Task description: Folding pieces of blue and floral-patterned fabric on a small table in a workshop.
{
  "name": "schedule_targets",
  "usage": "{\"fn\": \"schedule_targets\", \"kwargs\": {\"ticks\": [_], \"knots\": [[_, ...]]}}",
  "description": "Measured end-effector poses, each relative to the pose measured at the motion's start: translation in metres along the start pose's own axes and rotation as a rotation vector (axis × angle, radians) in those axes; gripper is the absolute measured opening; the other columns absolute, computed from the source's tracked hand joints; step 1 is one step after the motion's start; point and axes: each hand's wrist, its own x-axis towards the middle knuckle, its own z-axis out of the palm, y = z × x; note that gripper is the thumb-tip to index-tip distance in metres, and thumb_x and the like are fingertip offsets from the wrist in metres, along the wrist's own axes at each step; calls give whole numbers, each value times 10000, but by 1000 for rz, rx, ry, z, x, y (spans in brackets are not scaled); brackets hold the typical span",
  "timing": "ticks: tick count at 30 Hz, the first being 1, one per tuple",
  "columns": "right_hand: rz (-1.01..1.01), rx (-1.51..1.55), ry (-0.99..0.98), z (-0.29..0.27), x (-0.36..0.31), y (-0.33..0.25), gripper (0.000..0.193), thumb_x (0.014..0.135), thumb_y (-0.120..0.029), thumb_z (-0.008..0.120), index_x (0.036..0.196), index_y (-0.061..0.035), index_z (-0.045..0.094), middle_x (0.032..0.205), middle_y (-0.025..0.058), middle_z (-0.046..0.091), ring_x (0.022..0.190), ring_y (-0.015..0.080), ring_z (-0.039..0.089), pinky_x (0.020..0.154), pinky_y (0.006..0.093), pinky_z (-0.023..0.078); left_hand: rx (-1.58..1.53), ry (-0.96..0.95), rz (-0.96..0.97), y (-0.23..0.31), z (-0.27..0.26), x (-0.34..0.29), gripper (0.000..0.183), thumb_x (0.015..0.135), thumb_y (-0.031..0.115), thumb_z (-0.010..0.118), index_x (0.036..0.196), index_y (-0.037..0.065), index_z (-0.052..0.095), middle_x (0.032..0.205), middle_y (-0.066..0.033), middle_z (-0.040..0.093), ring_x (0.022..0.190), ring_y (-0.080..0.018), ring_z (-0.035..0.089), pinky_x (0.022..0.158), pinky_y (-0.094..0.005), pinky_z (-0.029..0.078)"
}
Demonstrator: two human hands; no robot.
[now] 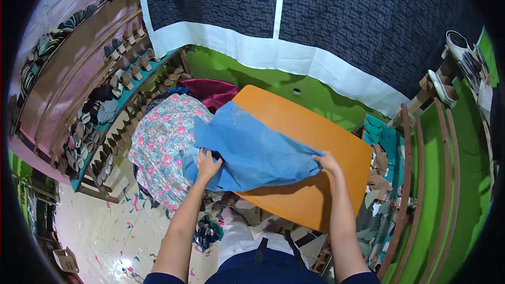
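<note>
A piece of blue cloth [258, 150] is stretched between my two hands, over an orange table [336, 152]. My left hand [209, 165] is closed on the cloth's near left part, where a dark gap shows by the fingers. At the cloth's right end, my right hand [328, 162] pinches its edge. The cloth's left side lies over a heap of floral fabric [165, 137] with pink flowers on a pale ground. Some pale marks show near the cloth's top edge.
Behind the floral heap lies dark red fabric [213, 93]. On the left, a shelf rack [123, 97] carries rows of shoe forms and shoes. Scraps litter the tiled floor [113, 226]. To the right, scraps fill a space beside wooden rails [407, 179]. A dark curtain [347, 21] hangs behind.
</note>
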Motion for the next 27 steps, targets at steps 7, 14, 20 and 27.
{"fn": "schedule_targets", "kwargs": {"ticks": [7,14,20,27], "knots": [[-126,-516,491,-65,-31,59,210,737,-240,618,843,-59,618,745,178,611,721,323,600,615,403,448,-9,-113,137,56,43,-44,622,678,371,629,1133,-13,448,1245,-304,343,1131,-437,353,960,-449,285],[129,-568,659,-71,-75,111,224,748,-236,594,886,-61,616,824,191,606,792,374,576,667,444,453,99,-117,58,106,72,-86,738,627,347,702,1162,-37,370,1257,-315,281,955,-431,488,823,-435,423],[228,-528,775,-67,-93,137,197,735,-205,602,838,-37,615,783,200,600,787,368,577,664,427,446,114,-144,222,117,82,-101,617,662,210,684,1125,-47,368,1175,-316,330,908,-430,500,790,-428,441],[95,-279,657,-71,-103,142,226,747,-227,604,867,-36,614,818,192,610,786,344,588,668,386,447,-99,-461,69,131,51,-86,529,642,182,689,1062,-25,444,1073,-271,494,956,-392,516,770,-427,441]]}}
